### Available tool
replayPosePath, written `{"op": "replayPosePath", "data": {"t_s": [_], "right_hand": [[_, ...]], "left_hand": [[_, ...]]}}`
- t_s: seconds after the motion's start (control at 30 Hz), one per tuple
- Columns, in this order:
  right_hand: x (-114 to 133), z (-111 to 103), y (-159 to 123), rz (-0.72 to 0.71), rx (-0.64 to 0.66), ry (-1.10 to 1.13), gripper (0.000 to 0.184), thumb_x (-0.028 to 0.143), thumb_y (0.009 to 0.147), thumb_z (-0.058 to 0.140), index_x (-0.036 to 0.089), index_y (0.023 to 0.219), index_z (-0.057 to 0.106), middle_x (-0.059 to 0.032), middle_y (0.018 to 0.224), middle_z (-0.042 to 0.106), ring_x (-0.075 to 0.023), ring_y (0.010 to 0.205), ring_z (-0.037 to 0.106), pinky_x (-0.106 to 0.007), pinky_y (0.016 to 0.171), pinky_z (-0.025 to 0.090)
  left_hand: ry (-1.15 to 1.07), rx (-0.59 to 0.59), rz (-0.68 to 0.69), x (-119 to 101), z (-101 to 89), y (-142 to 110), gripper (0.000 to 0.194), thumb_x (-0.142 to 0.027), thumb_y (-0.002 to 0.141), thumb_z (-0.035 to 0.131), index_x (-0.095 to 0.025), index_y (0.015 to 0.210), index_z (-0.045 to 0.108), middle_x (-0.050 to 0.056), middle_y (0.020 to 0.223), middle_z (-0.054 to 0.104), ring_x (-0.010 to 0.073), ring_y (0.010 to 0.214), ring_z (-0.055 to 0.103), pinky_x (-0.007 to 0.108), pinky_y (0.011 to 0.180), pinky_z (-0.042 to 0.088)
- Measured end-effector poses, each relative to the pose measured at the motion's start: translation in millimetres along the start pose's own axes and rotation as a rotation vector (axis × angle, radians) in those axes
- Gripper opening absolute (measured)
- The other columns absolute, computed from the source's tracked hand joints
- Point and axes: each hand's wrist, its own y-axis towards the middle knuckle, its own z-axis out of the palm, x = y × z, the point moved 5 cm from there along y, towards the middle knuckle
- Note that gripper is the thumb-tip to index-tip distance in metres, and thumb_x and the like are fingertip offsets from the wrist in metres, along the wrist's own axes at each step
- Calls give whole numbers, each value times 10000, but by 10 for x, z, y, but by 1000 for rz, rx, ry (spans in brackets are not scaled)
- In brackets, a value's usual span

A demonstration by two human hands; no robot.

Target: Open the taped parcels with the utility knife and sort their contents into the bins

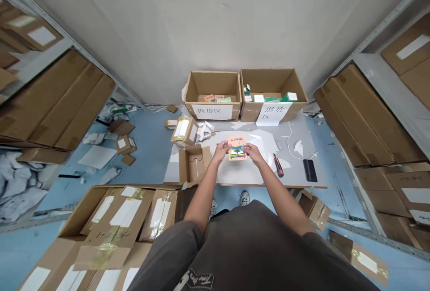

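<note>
1. Currently, the left hand (pixel 221 151) pinches the left edge of a pink card (pixel 237 147) (its front shows a colourful picture).
2. The right hand (pixel 253 153) pinches its right edge, so the card is held between both hands, above the table (pixel 311 145).
3. Left of them stands an open carton (pixel 183 165); right lies a red-and-black tool (pixel 278 165), then a black phone (pixel 309 170).
4. At the far side, the left box (pixel 213 82) contains pink cards (pixel 208 98); the right box (pixel 268 78), green-and-white packages (pixel 290 97).
</note>
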Motion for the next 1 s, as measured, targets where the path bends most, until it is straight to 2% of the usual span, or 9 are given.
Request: {"op": "replayPosePath", "data": {"t_s": [0.17, 0.27, 0.4, 0.53, 0.63, 0.7, 0.8, 0.9, 1.0], "right_hand": [[668, 264, -186, -137, -17, 55, 592, 628, 556, 973, 224, 897, 707, 31, 683, 710, -170, 619, 631, -296, 632, 535], [853, 380, -286, -197, -22, 66, 585, 642, 575, 967, 227, 884, 694, 20, 698, 708, -175, 636, 627, -304, 637, 535], [1084, 393, -390, -337, -54, 50, 574, 686, 648, 931, 234, 918, 703, -11, 815, 748, -194, 713, 645, -323, 671, 553], [1449, 365, -484, -550, -14, -75, 470, 673, 755, 886, 253, 932, 769, -52, 986, 792, -270, 1010, 714, -434, 953, 585], [1689, 367, -561, -696, 10, -265, 368, 637, 835, 840, 274, 884, 812, -74, 1180, 797, -316, 1308, 649, -513, 1175, 480], [1744, 367, -593, -723, -13, -329, 367, 636, 848, 827, 273, 897, 828, -79, 1408, 732, -329, 1445, 568, -515, 1224, 444], [1644, 347, -592, -640, -91, -198, 476, 657, 880, 776, 266, 1148, 820, -100, 1591, 614, -317, 1388, 624, -471, 1109, 551], [1390, 361, -534, -421, -119, 54, 667, 724, 893, 704, 259, 1372, 727, -138, 1402, 743, -273, 1056, 761, -402, 844, 637], [1216, 398, -495, -295, -107, 149, 746, 721, 754, 839, 214, 1292, 740, -106, 1045, 835, -254, 839, 765, -373, 739, 622]], "left_hand": [[-22, 14, 133, -703, -1, -188, 678, -635, 595, 976, -176, 1033, 737, 65, 924, 793, 203, 838, 729, 311, 754, 574], [6, -2, 197, -916, -32, -286, 649, -658, 641, 958, -179, 1034, 763, 59, 920, 797, 193, 821, 718, 288, 719, 560], [99, -93, 189, -1077, -144, -374, 603, -771, 776, 836, -184, 891, 757, 15, 689, 695, 143, 620, 640, 233, 547, 441], [34, 22, -31, -1149, -109, -431, 677, -813, 808, 795, -156, 967, 754, 59, 695, 716, 171, 591, 698, 235, 515, 425], [-78, 130, -25, -1286, -24, -487, 683, -591, 756, 952, -164, 1244, 737, 105, 945, 812, 211, 791, 788, 267, 673, 552], [-115, 129, 41, -1381, -1, -519, 854, -424, 701, 1012, -179, 1437, 654, 94, 1020, 825, 205, 834, 784, 299, 750, 589], [-108, 84, 133, -1461, 11, -553, 1085, -354, 653, 1027, -181, 1593, 514, 72, 1007, 834, 201, 819, 766, 324, 759, 603], [-64, 55, 217, -1472, 37, -572, 983, -413, 638, 1023, -172, 1495, 606, 93, 1046, 842, 228, 881, 774, 340, 776, 609], [-32, 50, 252, -1423, 66, -581, 772, -479, 605, 1021, -160, 1247, 735, 125, 1088, 843, 263, 938, 778, 353, 784, 611]]}}
